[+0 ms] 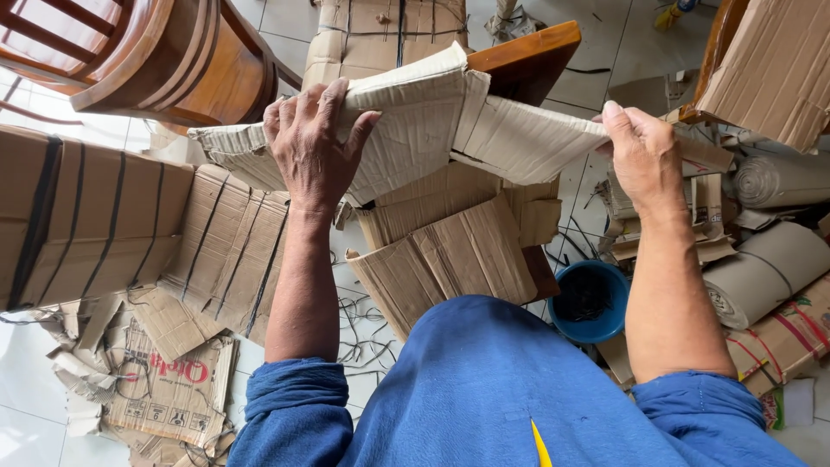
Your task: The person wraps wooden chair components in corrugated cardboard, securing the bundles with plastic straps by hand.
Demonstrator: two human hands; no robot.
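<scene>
Creased cardboard sheet (432,130) — held up, horizontal.

1. Cardboard sheet (415,130): pale tan, ribbed.
2. Bowl (590,303): bright blue.
3. Wooden chair (164,56): glossy reddish-brown.
4. Floor tiles (26,380): white.
5. Sleeves (290,406): blue.

Head view, looking steeply down.
My one camera sits close above both forearms, facing the cardboard-littered tiled floor (26,380).
</scene>
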